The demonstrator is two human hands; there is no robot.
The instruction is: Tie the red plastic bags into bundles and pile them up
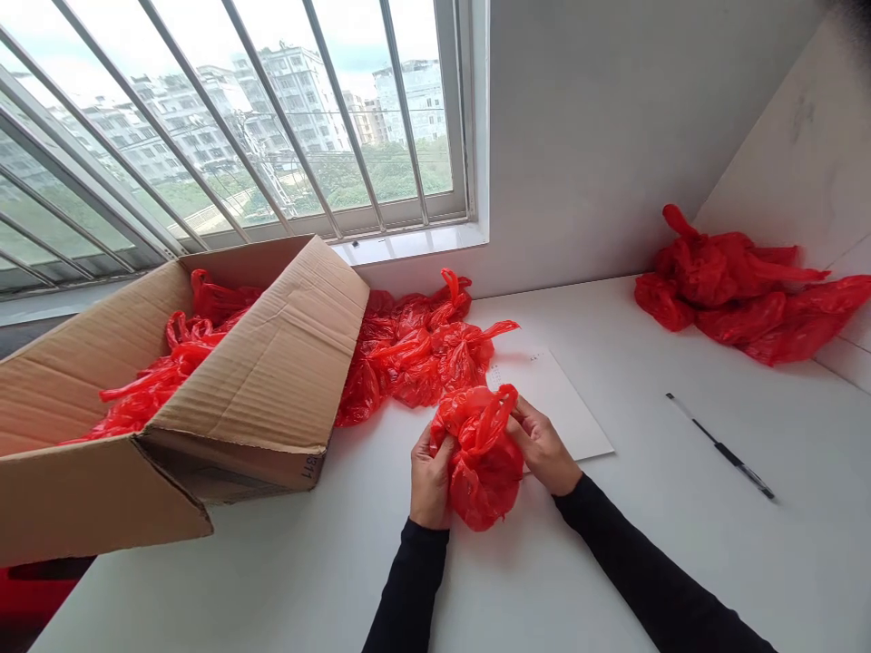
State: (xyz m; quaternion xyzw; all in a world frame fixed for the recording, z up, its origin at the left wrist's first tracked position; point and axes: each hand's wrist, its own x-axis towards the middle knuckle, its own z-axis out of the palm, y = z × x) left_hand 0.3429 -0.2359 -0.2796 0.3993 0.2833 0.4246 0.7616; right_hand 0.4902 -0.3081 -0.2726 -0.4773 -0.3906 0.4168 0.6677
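A knotted red plastic bag (pixel 484 485) is held up between my two hands over the white table. My left hand (pixel 430 479) grips its left side, with the thumb pressed against the plastic. On the other side my right hand (pixel 543 446) has its fingers closed on the bag near the tied handles; some of those fingertips are hidden behind it. What the bag contains cannot be made out. Just behind it lies a white sheet of paper (pixel 578 426) with small marks near its far edge, partly covered by the bag and my right hand.
At the left stands an open cardboard box (pixel 272 363) holding several red bags (pixel 170 367). More red bags (pixel 415 349) lie against its right side. A pen (pixel 721 446) rests at the right, with a heap of red bags (pixel 741 290) in the far corner. Behind is a barred window (pixel 306 136).
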